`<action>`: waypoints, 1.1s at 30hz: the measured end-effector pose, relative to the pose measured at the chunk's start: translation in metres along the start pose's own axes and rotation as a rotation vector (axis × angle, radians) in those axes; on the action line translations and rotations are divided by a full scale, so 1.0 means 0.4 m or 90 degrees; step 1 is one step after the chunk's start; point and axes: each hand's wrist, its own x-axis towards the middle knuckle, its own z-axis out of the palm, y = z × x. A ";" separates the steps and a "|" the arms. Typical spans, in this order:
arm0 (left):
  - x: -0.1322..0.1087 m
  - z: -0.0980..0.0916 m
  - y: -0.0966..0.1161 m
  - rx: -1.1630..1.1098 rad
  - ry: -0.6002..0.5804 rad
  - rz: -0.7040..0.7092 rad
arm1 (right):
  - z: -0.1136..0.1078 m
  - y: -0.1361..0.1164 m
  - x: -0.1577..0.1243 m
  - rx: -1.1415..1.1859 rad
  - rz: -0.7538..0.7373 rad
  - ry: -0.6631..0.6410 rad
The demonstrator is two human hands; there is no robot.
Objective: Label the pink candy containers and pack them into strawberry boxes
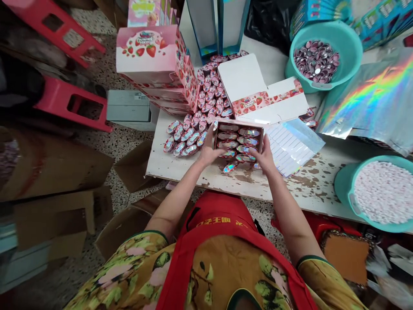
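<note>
A small open carton (239,123) sits at the table's front part, filled with two columns of shiny oval packs (248,141). My left hand (209,148) grips its left side, thumb over the front packs. On the opposite side my right hand (265,157) holds the carton's right wall, its thumb also reaching inward. One loose pack (230,167) lies just in front of the carton. Left of it, many pink and silver packs (193,137) stand close together. Behind, white cardboard with strawberry-printed strips (251,103) lies opened out. A clear-covered sheet of white strips (287,144) is beside my right hand.
Pink strawberry cartons (146,54) are stacked at the back left. A turquoise tub (350,47) of small pink-silver pieces stands back right; another tub (345,189) holds pale pellets, front right. Holographic film (371,94) lies between them. Cardboard boxes (58,163) and red stools (74,101) stand left.
</note>
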 end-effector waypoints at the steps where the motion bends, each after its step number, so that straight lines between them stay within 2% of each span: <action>1: -0.023 -0.009 0.000 0.096 -0.038 0.017 | 0.006 0.007 -0.020 -0.050 -0.029 0.001; 4: -0.066 -0.010 0.003 0.282 -0.108 0.008 | 0.027 0.033 -0.064 -0.213 -0.108 0.025; 7: -0.073 0.014 0.003 0.279 -0.101 -0.031 | 0.053 0.053 -0.078 -0.292 -0.107 0.089; 10: -0.072 0.024 -0.002 0.199 -0.088 -0.024 | 0.067 0.062 -0.082 -0.312 -0.089 0.134; 13: -0.063 0.007 -0.011 0.084 -0.080 -0.016 | 0.063 0.063 -0.085 -0.286 -0.085 0.141; 16: -0.021 -0.005 -0.019 -0.062 -0.046 -0.091 | 0.056 0.060 -0.080 -0.242 -0.072 0.134; 18: 0.023 0.007 -0.021 -0.134 -0.031 -0.134 | 0.054 0.058 -0.069 -0.206 -0.070 0.119; 21: 0.080 0.045 -0.013 -0.198 -0.007 -0.147 | 0.052 0.056 -0.048 -0.142 -0.089 0.081; 24: 0.095 0.065 0.006 -0.246 0.013 -0.145 | 0.043 0.041 -0.035 -0.152 -0.088 0.080; 26: 0.074 0.049 0.026 -0.270 0.025 -0.140 | 0.037 0.013 -0.038 -0.194 -0.093 0.070; 28: 0.025 0.006 0.052 -0.306 0.054 -0.150 | 0.042 -0.026 -0.057 -0.228 -0.120 0.027; 30: -0.055 -0.059 0.080 -0.358 0.102 -0.176 | 0.066 -0.065 -0.098 -0.246 -0.154 -0.036; 33: -0.228 -0.166 0.108 -0.430 0.214 -0.257 | 0.139 -0.087 -0.194 -0.243 -0.161 -0.128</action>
